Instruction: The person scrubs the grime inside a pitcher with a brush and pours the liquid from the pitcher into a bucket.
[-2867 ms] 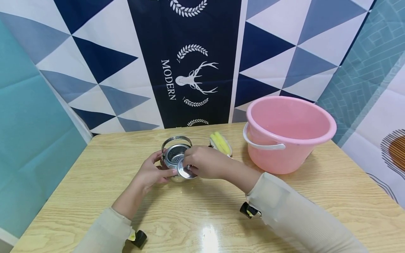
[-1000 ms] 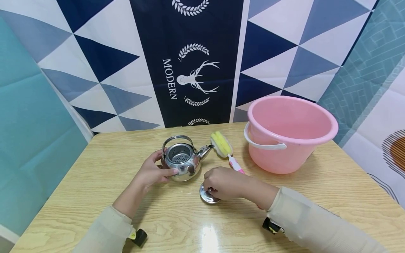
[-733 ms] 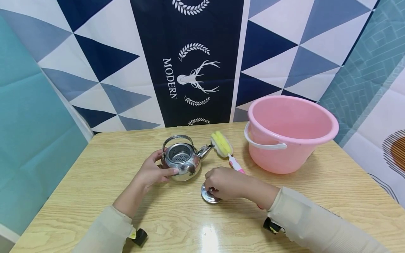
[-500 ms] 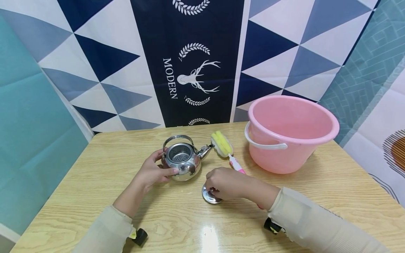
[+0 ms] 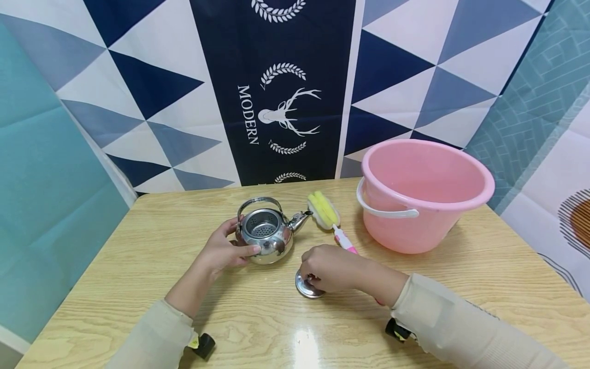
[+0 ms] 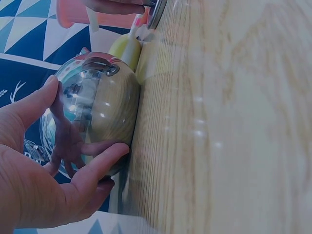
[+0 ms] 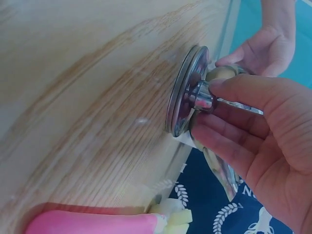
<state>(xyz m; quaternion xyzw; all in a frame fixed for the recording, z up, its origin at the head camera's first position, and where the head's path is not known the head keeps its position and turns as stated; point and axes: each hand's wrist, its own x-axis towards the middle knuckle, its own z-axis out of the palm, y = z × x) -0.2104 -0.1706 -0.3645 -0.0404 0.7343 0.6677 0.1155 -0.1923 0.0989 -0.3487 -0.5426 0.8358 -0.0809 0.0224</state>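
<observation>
kettle is held round its side by the left hand in the head view, upright on the table, with its strainer uncovered. the lid is pinched by the right hand, near the kettle, on or just over the table. a brush is seen between kettle and bucket.

in the left wrist view, the kettle's shiny side is spanned by thumb and bent fingers.

in the right wrist view, the lid's knob is gripped between thumb and fingers.
</observation>
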